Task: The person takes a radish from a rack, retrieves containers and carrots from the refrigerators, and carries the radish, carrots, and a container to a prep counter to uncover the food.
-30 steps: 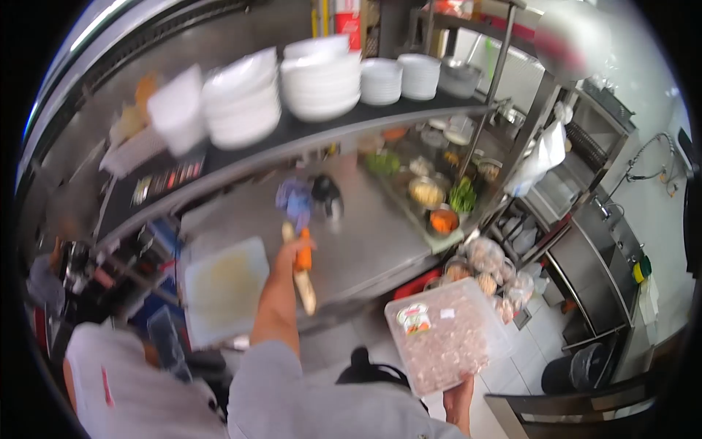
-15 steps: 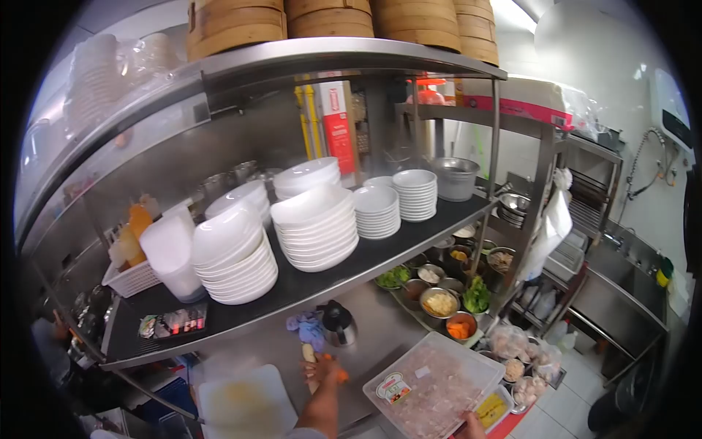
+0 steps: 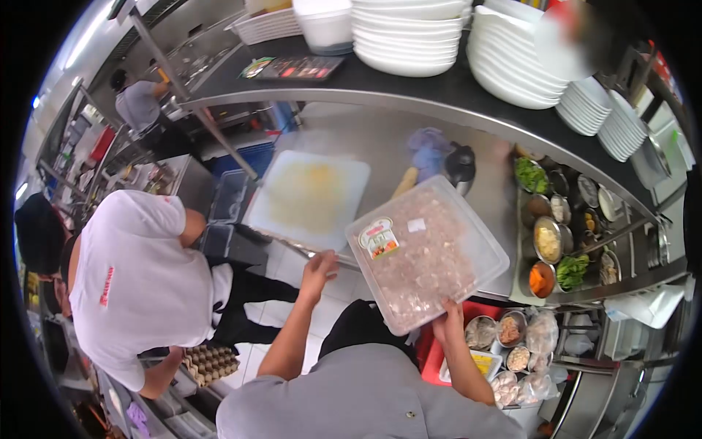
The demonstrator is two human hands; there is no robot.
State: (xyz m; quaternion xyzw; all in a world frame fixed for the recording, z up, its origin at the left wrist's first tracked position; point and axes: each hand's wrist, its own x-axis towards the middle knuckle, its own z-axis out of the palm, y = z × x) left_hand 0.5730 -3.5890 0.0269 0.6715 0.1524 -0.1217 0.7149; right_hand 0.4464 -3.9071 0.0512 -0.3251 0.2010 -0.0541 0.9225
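A clear lidded tub (image 3: 431, 252) of pale pink minced or chopped food, with a round label, is gripped at its lower edge by my right hand (image 3: 450, 322). My left hand (image 3: 319, 272) is empty, its fingers apart, to the left of the tub and near the counter's front edge. Beyond it lies a stained white cutting board (image 3: 311, 194). Partly behind the tub, a pale long item (image 3: 405, 182) rests on the steel counter (image 3: 373, 137) near a bluish cloth (image 3: 428, 150) and a dark-topped jug (image 3: 460, 167).
A shelf (image 3: 453, 108) with stacked white bowls (image 3: 406, 36) crosses above the counter. Several food bowls (image 3: 548, 241) stand at right. A red crate (image 3: 434, 351) is below. A co-worker in white (image 3: 142, 271) stands at left by egg trays (image 3: 210, 364); another person (image 3: 140, 106) is farther back.
The view has swung left and down. My left hand has come back from the long pale and orange items and now holds nothing. The tub is still in my right hand.
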